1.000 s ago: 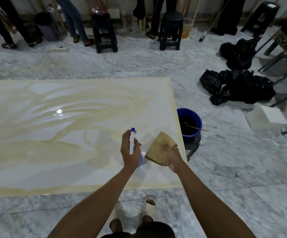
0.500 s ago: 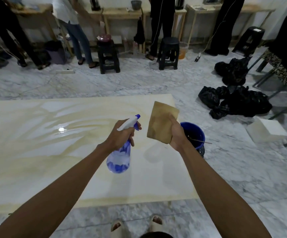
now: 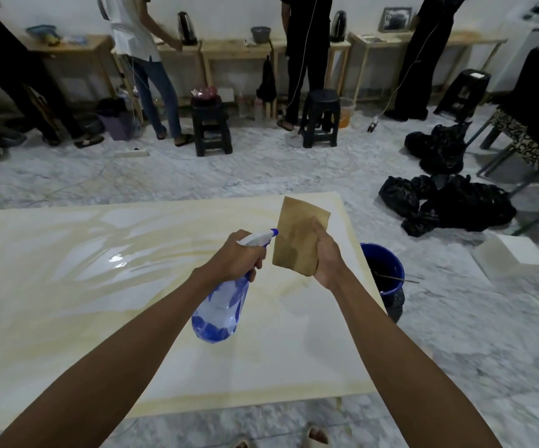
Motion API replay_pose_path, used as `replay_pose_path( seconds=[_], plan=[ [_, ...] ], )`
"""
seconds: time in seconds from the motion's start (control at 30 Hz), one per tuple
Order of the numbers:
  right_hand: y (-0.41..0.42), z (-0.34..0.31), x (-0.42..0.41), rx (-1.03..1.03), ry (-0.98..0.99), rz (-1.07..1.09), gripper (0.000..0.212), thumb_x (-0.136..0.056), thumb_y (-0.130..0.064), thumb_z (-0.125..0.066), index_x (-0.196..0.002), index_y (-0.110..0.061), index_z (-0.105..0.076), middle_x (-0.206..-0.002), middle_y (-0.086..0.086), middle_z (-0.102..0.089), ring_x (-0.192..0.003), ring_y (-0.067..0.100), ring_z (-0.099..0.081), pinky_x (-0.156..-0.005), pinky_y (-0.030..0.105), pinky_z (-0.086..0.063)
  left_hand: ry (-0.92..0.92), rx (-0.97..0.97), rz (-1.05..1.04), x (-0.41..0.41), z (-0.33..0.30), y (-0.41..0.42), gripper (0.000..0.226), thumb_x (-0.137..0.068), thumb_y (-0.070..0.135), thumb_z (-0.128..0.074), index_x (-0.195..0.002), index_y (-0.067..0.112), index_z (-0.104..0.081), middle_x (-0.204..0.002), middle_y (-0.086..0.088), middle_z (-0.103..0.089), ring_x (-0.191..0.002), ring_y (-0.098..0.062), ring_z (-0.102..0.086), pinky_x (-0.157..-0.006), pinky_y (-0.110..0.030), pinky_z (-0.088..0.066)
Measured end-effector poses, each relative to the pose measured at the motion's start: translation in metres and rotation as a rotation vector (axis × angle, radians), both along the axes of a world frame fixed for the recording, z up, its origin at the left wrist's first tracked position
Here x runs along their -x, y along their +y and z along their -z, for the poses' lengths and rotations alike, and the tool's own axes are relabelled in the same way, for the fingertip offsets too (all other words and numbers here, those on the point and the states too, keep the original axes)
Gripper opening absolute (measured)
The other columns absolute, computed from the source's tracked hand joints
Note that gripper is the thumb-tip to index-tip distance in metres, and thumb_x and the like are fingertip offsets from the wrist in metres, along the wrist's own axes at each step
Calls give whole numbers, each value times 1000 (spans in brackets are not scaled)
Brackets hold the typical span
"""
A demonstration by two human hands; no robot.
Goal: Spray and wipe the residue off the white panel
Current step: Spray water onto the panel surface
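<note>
A large white panel lies flat on the marble floor, streaked with yellowish residue and a wet shiny patch near its middle. My left hand grips a clear blue spray bottle by its white trigger head, the nozzle aimed right at the cloth. My right hand holds a tan folded cloth upright just beyond the nozzle. Both hands hover above the panel's right part.
A blue bucket with a stick in it stands against the panel's right edge. Black bags and a white block lie to the right. Black stools, wooden tables and several standing people fill the far side.
My view has lifted toward the room. Both hands rose off the panel; the cloth went from lying low to held upright, and the bottle tilted so its nozzle points at the cloth.
</note>
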State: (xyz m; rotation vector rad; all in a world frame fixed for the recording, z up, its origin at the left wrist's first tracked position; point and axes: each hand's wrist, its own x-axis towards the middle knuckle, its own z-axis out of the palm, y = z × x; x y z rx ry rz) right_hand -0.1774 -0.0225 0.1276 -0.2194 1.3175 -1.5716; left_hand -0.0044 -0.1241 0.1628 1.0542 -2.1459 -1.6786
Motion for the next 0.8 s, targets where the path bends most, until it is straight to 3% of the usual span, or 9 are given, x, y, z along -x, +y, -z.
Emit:
replay_pose_path(
  seconds=[0.17, 0.23, 0.3, 0.43, 0.57, 0.67, 0.73, 0.8],
  plan=[
    [-14, 7, 0, 1, -39, 3, 54, -96, -57, -48, -127, -15, -61, -118, 9, -71, -108, 27, -69, -93, 44, -55, -81, -12, 56, 3, 1, -15, 26, -93, 6, -47, -94, -13, -65, -63, 11, -67, -47, -32, -67, -58, -35, -49],
    [-20, 7, 4, -7, -54, 7, 50, -97, -55, -47, -123, -16, -63, -115, 8, -73, -103, 25, -71, -85, 39, -58, -90, -11, 55, 9, 0, -20, 29, -87, 10, -48, -93, -14, -63, -66, 5, -66, -47, -32, -69, -59, -37, -47],
    [-27, 7, 14, -12, -64, 11, 49, -97, -54, -46, -122, -16, -64, -115, 7, -73, -104, 24, -70, -81, 37, -58, -86, -10, 54, 18, -1, -25, 34, -78, 14, -50, -89, -15, -62, -73, -13, -63, -46, -34, -67, -58, -38, -46],
    [-48, 11, 44, -11, -80, 30, 51, -97, -54, -49, -127, -15, -62, -118, 7, -72, -109, 26, -68, -85, 39, -57, -72, 7, -12, 45, 3, -38, 24, -80, 13, -53, -69, -8, -59, -61, -14, -60, -41, -32, -58, -51, -33, -48],
    [-64, 16, 85, -21, -74, 0, 51, -97, -53, -50, -129, -14, -61, -121, 8, -70, -112, 27, -67, -88, 41, -56, -117, -20, -9, 80, 8, -50, 22, -83, 16, -55, -77, -2, -66, -75, -18, -64, -49, -37, -63, -58, -53, -57],
    [-68, 27, 118, -96, -10, -30, 46, -95, -55, -53, -122, -19, -64, -116, 4, -72, -107, 24, -68, -90, 42, -56, -140, -8, -23, 108, 13, -61, 28, -73, 25, -56, -83, 3, -70, -84, -24, -63, -56, -39, -64, -61, -56, -59],
    [-62, 49, 134, -204, 23, -94, 46, -93, -56, -55, -121, -20, -64, -116, 3, -71, -108, 24, -67, -95, 46, -54, -138, -48, -61, 125, 21, -67, 27, -70, 22, -55, -82, 4, -71, -94, -25, -68, -58, -40, -64, -59, -54, -59],
    [-50, 74, 146, -338, 75, -221, 39, -96, -51, -52, -119, -21, -62, -117, 3, -68, -108, 23, -65, -96, 45, -52, -124, -115, -123, 139, 30, -70, 30, -69, 18, -53, -83, -2, -71, -98, -24, -71, -51, -31, -61, -50, -42, -56]
  ],
)
